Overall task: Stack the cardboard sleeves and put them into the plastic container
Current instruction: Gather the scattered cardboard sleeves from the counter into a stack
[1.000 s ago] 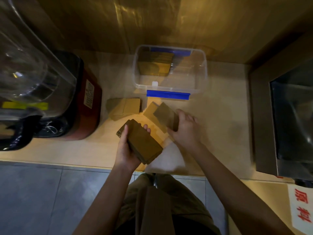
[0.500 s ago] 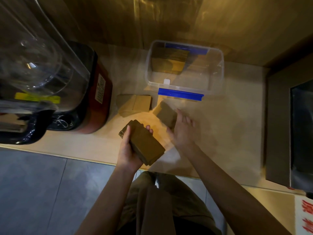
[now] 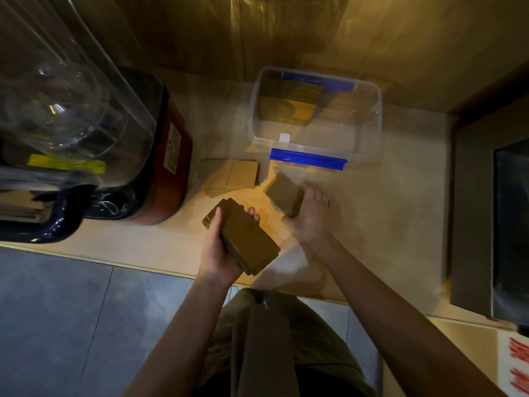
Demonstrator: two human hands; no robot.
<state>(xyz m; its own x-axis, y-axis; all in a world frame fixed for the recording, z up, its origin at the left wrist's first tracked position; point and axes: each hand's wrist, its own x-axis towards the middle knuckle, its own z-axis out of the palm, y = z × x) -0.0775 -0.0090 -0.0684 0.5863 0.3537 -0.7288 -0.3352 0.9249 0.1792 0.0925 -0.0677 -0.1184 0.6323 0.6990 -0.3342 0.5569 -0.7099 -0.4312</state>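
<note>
My left hand [image 3: 219, 250] grips a thick stack of brown cardboard sleeves [image 3: 246, 237] above the counter's front edge. Just right of it, my right hand [image 3: 310, 217] holds a smaller bunch of sleeves [image 3: 283, 193], tilted, over the counter. A loose pile of sleeves [image 3: 232, 177] lies flat on the counter behind the left hand. The clear plastic container [image 3: 369, 138] with blue clips stands open at the back; several stacked sleeves [image 3: 289, 106] sit in its far left part.
A blender with a clear jug [image 3: 65, 104] and a dark red base [image 3: 171, 173] stands at the left. A dark appliance [image 3: 492, 224] fills the right side. The wooden counter [image 3: 386, 219] ends in an edge near my legs.
My right hand has lifted its small bunch of sleeves off the counter, where a sleeve lay under it before. The view shifted, so everything sits further right. My left hand keeps its stack.
</note>
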